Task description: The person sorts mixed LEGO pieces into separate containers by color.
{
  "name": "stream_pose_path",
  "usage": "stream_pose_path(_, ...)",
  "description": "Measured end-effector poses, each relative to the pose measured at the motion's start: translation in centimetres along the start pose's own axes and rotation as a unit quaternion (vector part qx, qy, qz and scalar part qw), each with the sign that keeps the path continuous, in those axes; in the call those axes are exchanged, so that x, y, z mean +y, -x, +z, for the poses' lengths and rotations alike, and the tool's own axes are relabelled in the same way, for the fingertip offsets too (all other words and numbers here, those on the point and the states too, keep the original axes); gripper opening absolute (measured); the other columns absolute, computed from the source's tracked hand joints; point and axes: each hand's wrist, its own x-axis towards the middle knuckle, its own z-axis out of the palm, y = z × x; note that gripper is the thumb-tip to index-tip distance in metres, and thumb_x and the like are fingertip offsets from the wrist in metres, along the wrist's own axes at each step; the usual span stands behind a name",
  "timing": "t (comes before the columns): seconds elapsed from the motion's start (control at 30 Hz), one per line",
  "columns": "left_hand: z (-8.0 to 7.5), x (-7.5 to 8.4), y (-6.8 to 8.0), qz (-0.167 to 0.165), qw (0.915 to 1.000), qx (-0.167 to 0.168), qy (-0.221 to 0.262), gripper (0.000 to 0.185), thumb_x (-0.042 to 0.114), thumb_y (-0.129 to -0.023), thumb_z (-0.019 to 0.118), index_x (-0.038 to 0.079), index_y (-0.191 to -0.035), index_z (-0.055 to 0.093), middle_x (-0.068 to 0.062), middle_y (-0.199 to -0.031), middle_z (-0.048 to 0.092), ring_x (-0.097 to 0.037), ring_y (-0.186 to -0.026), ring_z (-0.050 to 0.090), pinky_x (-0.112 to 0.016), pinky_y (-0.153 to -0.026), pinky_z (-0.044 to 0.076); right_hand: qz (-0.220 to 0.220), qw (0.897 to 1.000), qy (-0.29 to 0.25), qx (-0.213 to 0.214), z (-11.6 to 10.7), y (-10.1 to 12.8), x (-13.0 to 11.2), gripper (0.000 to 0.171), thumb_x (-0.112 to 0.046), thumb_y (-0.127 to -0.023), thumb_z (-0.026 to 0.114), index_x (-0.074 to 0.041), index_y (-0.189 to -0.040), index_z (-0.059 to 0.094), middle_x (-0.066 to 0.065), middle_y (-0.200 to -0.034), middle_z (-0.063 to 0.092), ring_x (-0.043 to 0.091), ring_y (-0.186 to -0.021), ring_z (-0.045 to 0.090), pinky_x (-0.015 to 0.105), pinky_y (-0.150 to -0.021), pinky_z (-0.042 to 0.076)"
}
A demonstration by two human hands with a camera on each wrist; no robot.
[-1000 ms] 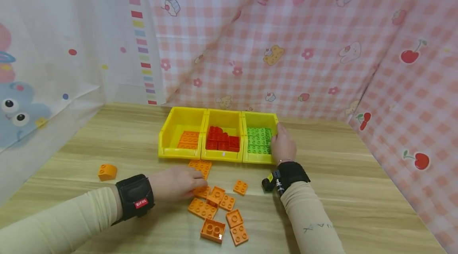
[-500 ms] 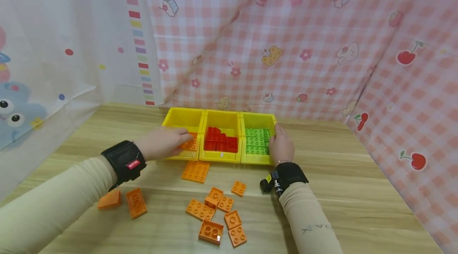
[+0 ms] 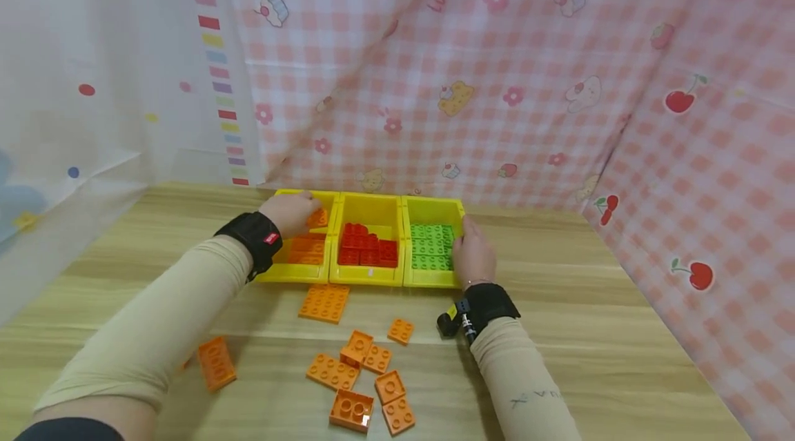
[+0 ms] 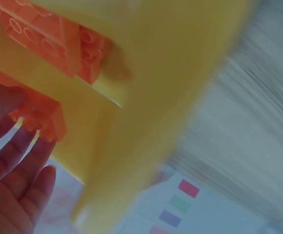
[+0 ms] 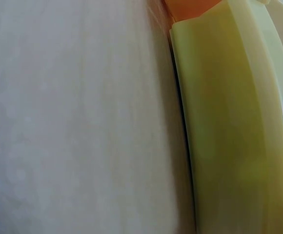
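In the head view my left hand (image 3: 288, 213) is inside the left yellow bin (image 3: 267, 277). Its thumb and fingers pinch an orange toy building brick (image 4: 39, 105), seen close up in the left wrist view, held apart from the orange bricks (image 3: 307, 249) lying in that bin. My right hand (image 3: 475, 255) grips the right side wall of the right yellow bin (image 3: 431, 279), which holds green bricks (image 3: 431, 248). The right wrist view shows a yellow bin wall (image 5: 224, 122) close up; the hand is out of that view.
Red bricks (image 3: 366, 248) fill part of the middle yellow bin (image 3: 370, 277). An orange plate (image 3: 324, 303) lies before the bins. Several loose orange bricks (image 3: 352, 410) are spread nearer on the wooden table (image 3: 590, 358); another orange brick (image 3: 217, 363) lies left, by the left forearm.
My left hand went from the loose bricks on the table up into the left bin, then deeper towards its back, with an orange brick. The right hand has kept its grip on the bin.
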Motion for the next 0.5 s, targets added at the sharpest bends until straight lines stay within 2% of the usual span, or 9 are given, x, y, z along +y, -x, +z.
stream_pose_path(0.13,0.5,0.0,-0.5,0.012,0.9999,-0.003,0.009,0.011,0.0,-0.083,0.062,0.001,-0.093,0.066,-0.01,-0.08,0.058,-0.026,-0.073,0.057,-0.039,-0.071,0.049,-0.002,1.0,-0.002,-0.001,0.1,0.0,-0.1,0.047,-0.01,-0.095,0.049,-0.004,-0.141,0.04,0.01,-0.138,0.047,0.025,-0.124,0.045,0.039,-0.102,0.034)
stream_pose_path(0.2,0.8,0.0,-0.8,0.013,0.9995,-0.015,0.025,0.012,-0.004,-0.082,0.06,0.001,-0.091,0.066,-0.01,-0.078,0.059,-0.026,-0.074,0.057,-0.04,-0.072,0.048,-0.001,1.0,-0.004,-0.001,0.1,0.0,-0.2,0.047,-0.009,-0.095,0.049,-0.004,-0.141,0.04,0.01,-0.138,0.047,0.024,-0.124,0.045,0.039,-0.102,0.035)
stream_pose_path(0.33,1.3,-0.1,-1.4,0.006,0.9972,-0.048,0.058,0.017,-0.008,-0.081,0.058,0.001,-0.092,0.067,-0.01,-0.082,0.063,-0.026,-0.077,0.057,-0.041,-0.078,0.047,0.002,1.0,-0.011,0.002,0.0,0.0,-0.2,0.047,-0.009,-0.095,0.049,-0.005,-0.141,0.04,0.01,-0.137,0.047,0.025,-0.123,0.046,0.04,-0.101,0.036)
stream_pose_path(0.5,1.9,-0.2,-2.1,0.01,0.994,-0.072,0.082,0.023,-0.007,-0.08,0.059,-0.004,-0.101,0.066,-0.016,-0.095,0.065,-0.029,-0.088,0.059,-0.043,-0.086,0.045,0.004,1.0,-0.012,0.006,0.0,0.0,0.0,0.048,-0.009,-0.095,0.05,-0.005,-0.141,0.04,0.011,-0.136,0.049,0.025,-0.122,0.048,0.04,-0.099,0.037)
